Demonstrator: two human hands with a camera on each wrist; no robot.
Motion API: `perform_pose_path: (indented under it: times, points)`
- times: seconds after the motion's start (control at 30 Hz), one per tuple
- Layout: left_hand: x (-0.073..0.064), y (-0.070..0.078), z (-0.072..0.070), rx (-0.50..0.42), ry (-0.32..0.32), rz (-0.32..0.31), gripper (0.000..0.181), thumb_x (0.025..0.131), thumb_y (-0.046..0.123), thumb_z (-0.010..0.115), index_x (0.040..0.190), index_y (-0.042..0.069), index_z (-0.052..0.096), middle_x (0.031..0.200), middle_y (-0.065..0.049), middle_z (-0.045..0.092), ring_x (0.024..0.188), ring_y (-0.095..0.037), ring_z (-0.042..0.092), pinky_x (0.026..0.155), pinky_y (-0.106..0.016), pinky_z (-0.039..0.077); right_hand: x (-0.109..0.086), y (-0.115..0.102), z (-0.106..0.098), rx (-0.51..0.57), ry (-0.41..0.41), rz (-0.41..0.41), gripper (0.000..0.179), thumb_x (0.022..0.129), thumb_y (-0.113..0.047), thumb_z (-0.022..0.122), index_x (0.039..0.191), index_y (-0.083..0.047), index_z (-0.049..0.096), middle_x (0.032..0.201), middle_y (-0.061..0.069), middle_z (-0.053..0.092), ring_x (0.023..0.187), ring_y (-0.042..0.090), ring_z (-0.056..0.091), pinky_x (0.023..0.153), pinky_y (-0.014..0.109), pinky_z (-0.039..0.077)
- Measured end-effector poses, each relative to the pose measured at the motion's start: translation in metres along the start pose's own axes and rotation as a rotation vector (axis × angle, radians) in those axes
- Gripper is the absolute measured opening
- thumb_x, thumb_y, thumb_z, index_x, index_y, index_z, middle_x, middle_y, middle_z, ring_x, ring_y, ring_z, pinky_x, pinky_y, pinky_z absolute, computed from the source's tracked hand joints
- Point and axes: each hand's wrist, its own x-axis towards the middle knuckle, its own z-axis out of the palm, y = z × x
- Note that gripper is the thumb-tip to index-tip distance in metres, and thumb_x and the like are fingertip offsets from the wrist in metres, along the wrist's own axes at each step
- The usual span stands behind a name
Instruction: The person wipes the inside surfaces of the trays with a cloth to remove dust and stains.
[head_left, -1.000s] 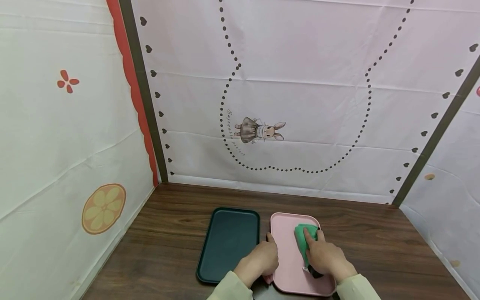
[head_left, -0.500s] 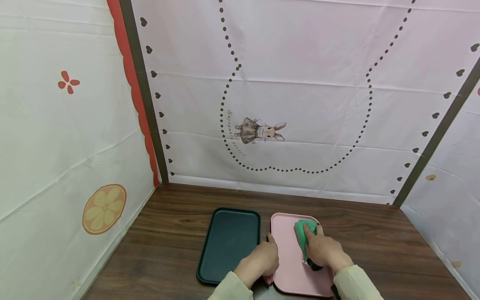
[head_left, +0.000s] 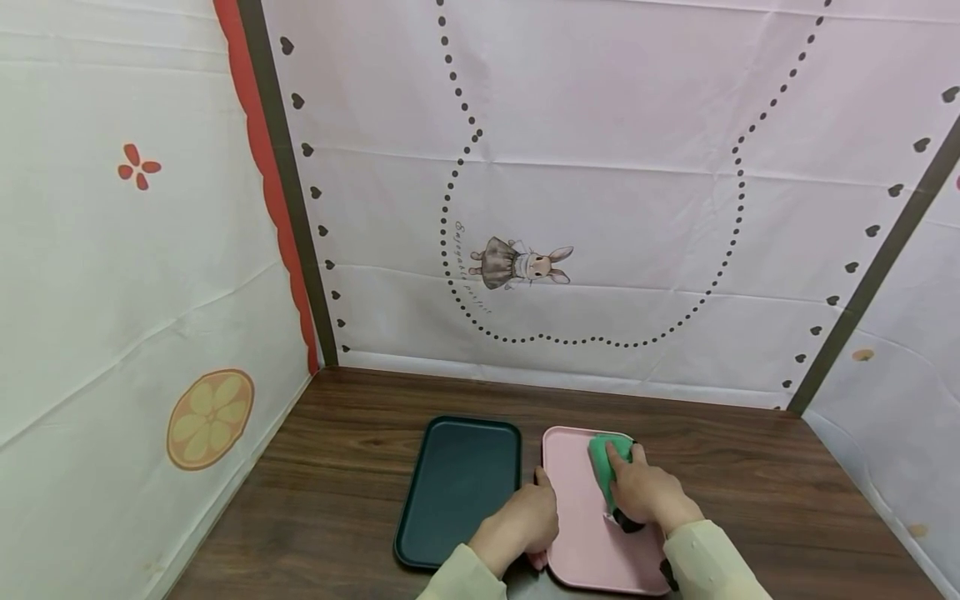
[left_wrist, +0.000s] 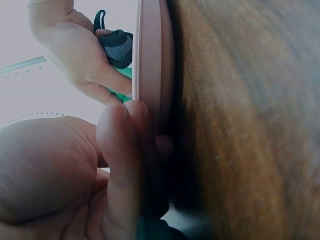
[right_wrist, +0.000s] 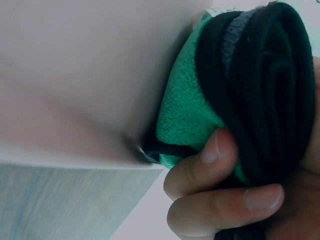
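A pink tray (head_left: 573, 517) lies on the table in front of me. My left hand (head_left: 522, 518) holds it by its left rim; in the left wrist view, fingertips (left_wrist: 131, 112) sit right at the tray's edge. On the right half of the tray, my right hand (head_left: 647, 492) grips a folded green cloth (head_left: 602, 467) with dark trim, its index finger lying forward along it. Up close in the right wrist view, curled fingers (right_wrist: 225, 205) wrap the cloth's layered dark end, and its green face lies against the tray surface.
A dark green tray (head_left: 461, 492) lies on the brown wooden table (head_left: 337, 500) just left of the pink one. Printed fabric walls (head_left: 600, 250) stand at the back and both sides.
My right hand has slid the cloth a little away from me, up toward the pink tray's far right corner. The left hand stays at the left rim.
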Motion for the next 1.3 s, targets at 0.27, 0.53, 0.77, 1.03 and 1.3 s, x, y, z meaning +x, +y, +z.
perform_pose_path:
  times: [0.27,0.53,0.77,1.03,1.3]
  points:
    - [0.0022,-0.0011,0.0012,-0.007,-0.007,-0.008,0.071,0.097,0.0,0.059,0.157,-0.015,0.024,0.109,-0.04,0.065,0.037,-0.017,0.062,0.044,-0.028,0.053,0.0027,0.0013,-0.0004,0.016,-0.02,0.008,0.066,0.105,-0.02,0.057,0.164,-0.008,0.03,0.157,0.038,0.026,0.06,0.026,0.057,0.056,0.041,0.045]
    - [0.0021,-0.001,0.0016,0.016,-0.016,0.012,0.071,0.098,0.0,0.058,0.156,-0.018,0.021,0.063,-0.02,0.067,0.035,-0.015,0.06,0.04,-0.027,0.051,0.0042,-0.0026,-0.0012,0.039,-0.035,0.031,0.067,0.104,-0.018,0.054,0.164,-0.007,0.028,0.162,0.04,0.018,0.061,0.026,0.058,0.058,0.042,0.046]
    - [0.006,-0.0006,0.0019,0.05,-0.012,-0.016,0.073,0.097,0.002,0.061,0.158,-0.015,0.022,0.094,-0.035,0.069,0.037,-0.015,0.062,0.047,-0.027,0.054,0.0046,-0.0044,-0.0013,0.041,-0.03,0.026,0.066,0.104,-0.017,0.054,0.164,-0.006,0.028,0.162,0.042,0.015,0.059,0.025,0.059,0.056,0.04,0.046]
    - [0.0042,-0.0019,0.0009,0.04,-0.025,0.002,0.073,0.099,0.002,0.059,0.157,-0.016,0.021,0.068,-0.021,0.068,0.036,-0.013,0.06,0.045,-0.026,0.053,0.0074,-0.0061,-0.0022,0.044,-0.03,0.027,0.066,0.104,-0.017,0.055,0.163,-0.007,0.03,0.162,0.042,0.016,0.067,0.027,0.062,0.061,0.043,0.049]
    - [0.0059,-0.0021,0.0,-0.01,-0.089,-0.023,0.072,0.101,0.001,0.054,0.16,-0.012,0.016,0.047,-0.006,0.061,0.033,-0.012,0.056,0.037,-0.027,0.048,0.0067,-0.0072,-0.0006,0.049,-0.016,0.009,0.065,0.103,-0.016,0.056,0.162,-0.004,0.032,0.157,0.043,0.023,0.069,0.029,0.062,0.062,0.045,0.05]
